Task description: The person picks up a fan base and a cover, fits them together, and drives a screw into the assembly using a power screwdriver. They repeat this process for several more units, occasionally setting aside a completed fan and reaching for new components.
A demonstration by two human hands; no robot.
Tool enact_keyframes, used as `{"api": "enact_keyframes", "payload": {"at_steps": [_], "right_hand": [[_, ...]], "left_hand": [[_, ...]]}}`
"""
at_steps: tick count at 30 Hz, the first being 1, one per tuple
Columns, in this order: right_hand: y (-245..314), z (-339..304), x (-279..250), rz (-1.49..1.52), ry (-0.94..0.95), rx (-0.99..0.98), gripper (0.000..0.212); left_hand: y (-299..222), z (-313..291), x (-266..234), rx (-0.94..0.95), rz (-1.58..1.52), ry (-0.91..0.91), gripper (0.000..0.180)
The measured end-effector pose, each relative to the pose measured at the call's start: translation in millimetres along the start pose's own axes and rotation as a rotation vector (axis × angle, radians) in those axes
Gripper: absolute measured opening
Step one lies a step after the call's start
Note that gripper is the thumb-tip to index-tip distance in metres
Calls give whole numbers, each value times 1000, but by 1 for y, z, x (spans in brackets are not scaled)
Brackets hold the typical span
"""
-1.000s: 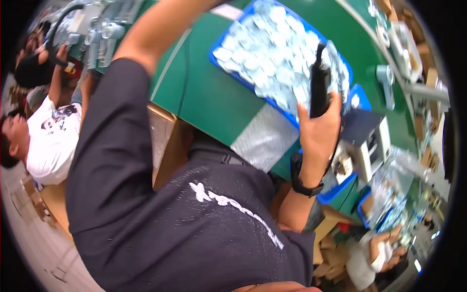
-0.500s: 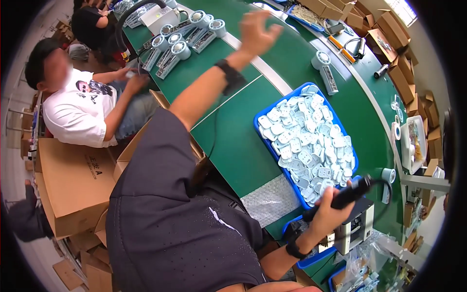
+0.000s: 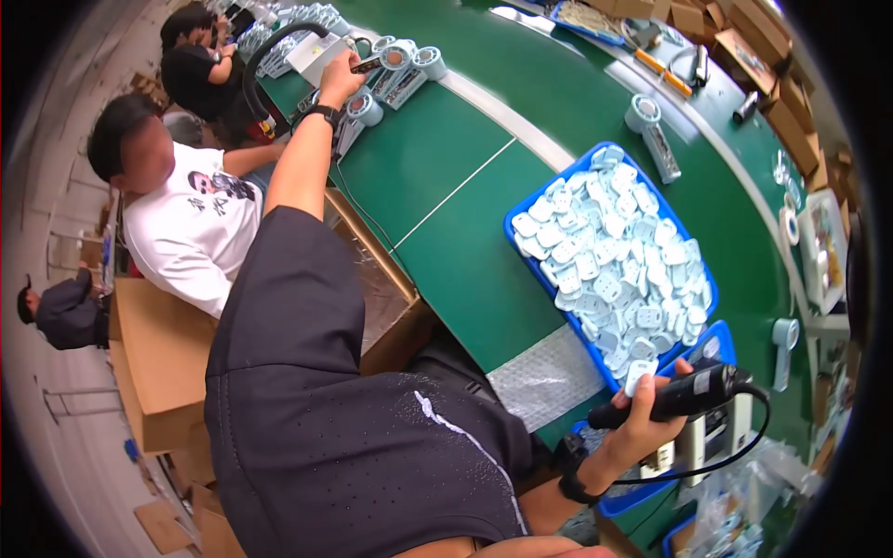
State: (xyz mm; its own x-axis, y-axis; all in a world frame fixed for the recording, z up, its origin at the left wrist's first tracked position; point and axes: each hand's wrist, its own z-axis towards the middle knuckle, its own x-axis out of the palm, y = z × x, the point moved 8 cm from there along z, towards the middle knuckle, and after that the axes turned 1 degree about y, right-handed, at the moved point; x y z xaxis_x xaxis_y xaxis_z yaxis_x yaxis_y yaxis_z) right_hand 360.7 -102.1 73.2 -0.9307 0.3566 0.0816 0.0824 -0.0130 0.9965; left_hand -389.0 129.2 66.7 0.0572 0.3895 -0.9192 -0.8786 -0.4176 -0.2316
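Observation:
My left hand (image 3: 340, 80) is stretched to the far left, its fingers closed on the handle end of a light-blue handheld fan (image 3: 395, 58) whose inside parts show. More such fans (image 3: 429, 63) lie beside and under it. Near the lower right, my right hand (image 3: 642, 426) wraps round a black corded electric screwdriver (image 3: 690, 394). At its fingertip is a light-blue plastic cover (image 3: 640, 376); whether it is pinched there cannot be told. Just beyond this hand stands a blue tray (image 3: 532, 263) heaped with similar small covers (image 3: 609, 265).
Bubble wrap (image 3: 547, 379) lies against the tray's near side. Single fans lie on the green bench (image 3: 456, 270), one (image 3: 655, 139) beyond the tray and another (image 3: 784, 353) at right. A white-shirted co-worker (image 3: 186, 214) sits at left beside cardboard boxes (image 3: 163, 349).
My left hand has swung left and down from above the bench to the fans and closed on one. The right hand still holds the screwdriver, with a cover now at its fingertip.

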Motion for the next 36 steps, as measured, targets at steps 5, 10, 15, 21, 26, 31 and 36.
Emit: {"api": "enact_keyframes", "payload": {"at_steps": [5,10,15,21,26,31,36], "right_hand": [[1,-5,2,86,53,-24,54],[-6,-18,-11,149,30,46,55],[-4,-35,-26,122,-41,81,57],[7,-76,-40,148,-91,82,61],[-1,-92,-46,-140,-94,64,59],[-1,-88,-56,-185,-140,-135,51],[60,-75,-73,43,-227,-517,44]], "left_hand": [[-92,-76,-88,474,-306,-370,42],[-215,-203,-158,773,-621,-547,46],[-317,-317,-110,662,-1567,135,50],[-421,-465,-86,989,-1418,874,98],[-447,-516,-65,1000,-1347,948,82],[-461,-524,-58,1291,-1249,883,77],[-465,-510,-40,1077,-1361,1009,56]]}}
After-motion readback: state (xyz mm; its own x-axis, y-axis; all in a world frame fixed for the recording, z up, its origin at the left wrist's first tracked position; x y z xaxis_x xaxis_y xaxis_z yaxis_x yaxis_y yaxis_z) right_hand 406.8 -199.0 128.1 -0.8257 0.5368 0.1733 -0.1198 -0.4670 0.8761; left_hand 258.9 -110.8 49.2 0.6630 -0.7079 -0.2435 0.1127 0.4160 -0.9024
